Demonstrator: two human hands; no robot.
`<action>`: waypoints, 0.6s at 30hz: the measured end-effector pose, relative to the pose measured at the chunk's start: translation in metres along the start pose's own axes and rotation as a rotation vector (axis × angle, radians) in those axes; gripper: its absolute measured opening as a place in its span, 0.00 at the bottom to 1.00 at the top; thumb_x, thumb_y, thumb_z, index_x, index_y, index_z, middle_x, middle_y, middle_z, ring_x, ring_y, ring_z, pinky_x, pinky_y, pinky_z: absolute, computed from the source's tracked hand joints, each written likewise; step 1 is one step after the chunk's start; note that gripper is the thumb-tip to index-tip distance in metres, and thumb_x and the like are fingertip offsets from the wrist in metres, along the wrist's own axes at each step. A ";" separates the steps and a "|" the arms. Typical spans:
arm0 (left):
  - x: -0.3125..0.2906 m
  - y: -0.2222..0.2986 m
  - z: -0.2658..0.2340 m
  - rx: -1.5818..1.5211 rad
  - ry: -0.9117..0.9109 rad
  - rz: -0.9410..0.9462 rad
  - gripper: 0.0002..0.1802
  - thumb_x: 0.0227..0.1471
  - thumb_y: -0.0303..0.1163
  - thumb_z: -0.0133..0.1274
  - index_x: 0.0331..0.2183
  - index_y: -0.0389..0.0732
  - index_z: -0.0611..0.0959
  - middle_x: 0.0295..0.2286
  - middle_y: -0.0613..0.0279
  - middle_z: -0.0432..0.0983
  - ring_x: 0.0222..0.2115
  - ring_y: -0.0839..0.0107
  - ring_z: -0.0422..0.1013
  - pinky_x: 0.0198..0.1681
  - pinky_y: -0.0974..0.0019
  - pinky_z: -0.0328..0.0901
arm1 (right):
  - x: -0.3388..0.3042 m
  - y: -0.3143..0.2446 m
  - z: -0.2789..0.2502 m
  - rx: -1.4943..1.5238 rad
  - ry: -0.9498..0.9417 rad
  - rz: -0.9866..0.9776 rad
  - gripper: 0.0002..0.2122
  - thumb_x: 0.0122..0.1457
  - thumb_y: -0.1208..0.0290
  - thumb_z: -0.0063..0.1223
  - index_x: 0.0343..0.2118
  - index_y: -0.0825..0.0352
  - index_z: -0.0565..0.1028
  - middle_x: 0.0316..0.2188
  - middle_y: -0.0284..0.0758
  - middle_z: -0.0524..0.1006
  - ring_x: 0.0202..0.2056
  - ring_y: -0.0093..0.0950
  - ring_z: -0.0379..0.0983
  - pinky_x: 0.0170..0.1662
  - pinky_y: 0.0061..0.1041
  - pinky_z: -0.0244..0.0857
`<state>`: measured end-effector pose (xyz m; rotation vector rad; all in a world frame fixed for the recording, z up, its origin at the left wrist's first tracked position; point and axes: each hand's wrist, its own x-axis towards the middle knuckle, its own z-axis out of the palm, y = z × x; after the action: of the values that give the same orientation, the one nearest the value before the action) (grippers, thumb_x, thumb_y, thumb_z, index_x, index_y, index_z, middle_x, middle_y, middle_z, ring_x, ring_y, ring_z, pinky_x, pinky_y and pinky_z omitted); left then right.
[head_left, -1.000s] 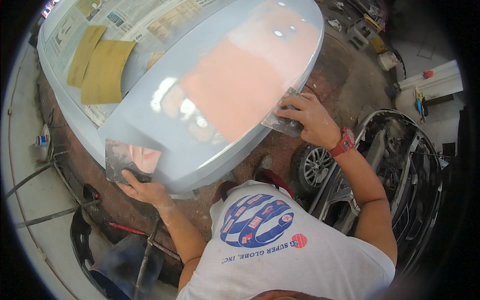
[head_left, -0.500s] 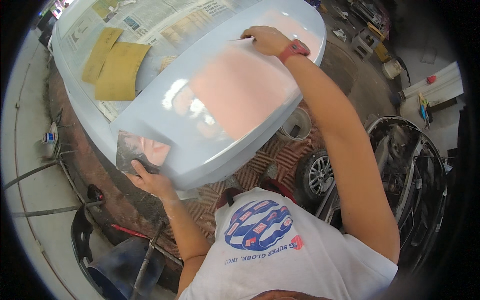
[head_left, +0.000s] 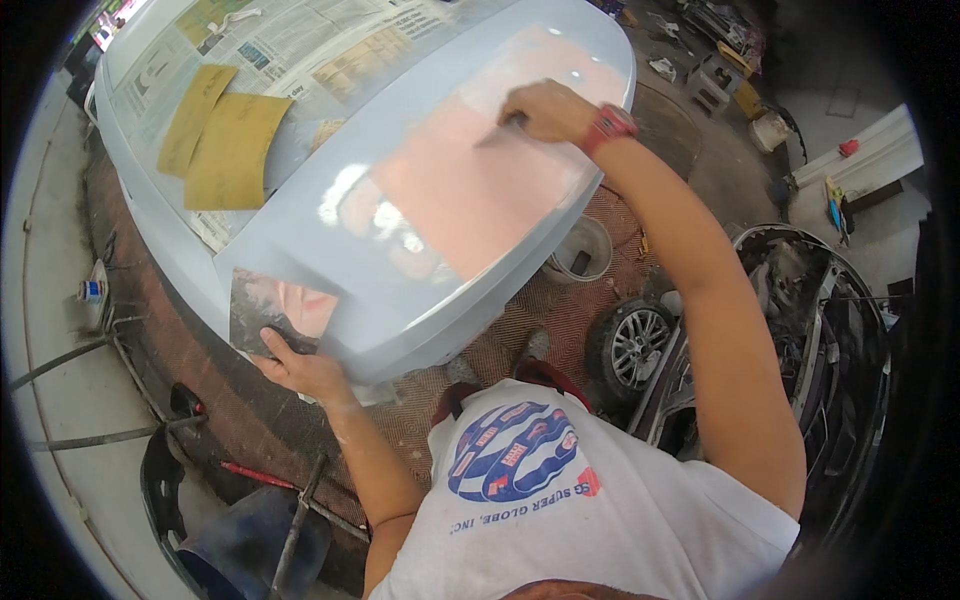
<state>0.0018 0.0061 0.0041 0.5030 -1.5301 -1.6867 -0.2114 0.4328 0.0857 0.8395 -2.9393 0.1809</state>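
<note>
Spreader [head_left: 490, 139] shows blurred, partly hidden, in right fingers [head_left: 517, 100] — left fingers [head_left: 270, 368] clasp a plate [head_left: 262, 300].

Just behind the right fingers [head_left: 514, 104] I see a chunky red wristwatch [head_left: 610, 124] — well back from them, a white short-sleeved cloth T-shirt [head_left: 640, 510] with a round, blue-striped print [head_left: 513, 452] — and, lower than the fingers, dark-red legwear [head_left: 553, 376] and greyish shoes [head_left: 535, 346].
</note>
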 end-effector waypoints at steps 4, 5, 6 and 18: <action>0.000 0.001 0.001 -0.017 0.026 0.001 0.31 0.72 0.39 0.49 0.64 0.25 0.67 0.61 0.44 0.68 0.56 0.58 0.69 0.61 0.56 0.63 | -0.094 -0.021 -0.015 0.111 -0.009 0.049 0.16 0.48 0.82 0.56 0.40 0.63 0.85 0.42 0.36 0.84 0.46 0.39 0.81 0.54 0.37 0.72; -0.001 0.000 0.001 -0.013 0.027 -0.003 0.31 0.71 0.39 0.49 0.64 0.25 0.67 0.61 0.44 0.68 0.57 0.58 0.69 0.61 0.56 0.63 | -0.116 -0.024 -0.016 0.117 -0.003 0.062 0.16 0.48 0.82 0.57 0.41 0.63 0.85 0.43 0.35 0.84 0.47 0.38 0.80 0.56 0.37 0.70; -0.001 0.001 0.002 -0.008 0.032 -0.003 0.32 0.71 0.39 0.49 0.65 0.25 0.67 0.61 0.43 0.68 0.57 0.58 0.69 0.62 0.56 0.63 | -0.131 -0.029 -0.016 0.126 0.005 0.070 0.17 0.47 0.82 0.58 0.42 0.62 0.84 0.44 0.34 0.83 0.49 0.38 0.79 0.58 0.37 0.68; -0.014 0.004 -0.010 -0.162 -0.122 -0.224 0.28 0.71 0.40 0.49 0.61 0.29 0.72 0.53 0.50 0.74 0.54 0.62 0.71 0.61 0.59 0.66 | -0.244 -0.097 -0.041 0.807 0.322 0.492 0.18 0.59 0.77 0.63 0.53 0.68 0.79 0.51 0.37 0.81 0.56 0.31 0.75 0.62 0.34 0.64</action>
<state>0.0187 0.0101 0.0030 0.5085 -1.4490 -2.0281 0.0484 0.4838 0.1087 0.0621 -2.6515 1.4342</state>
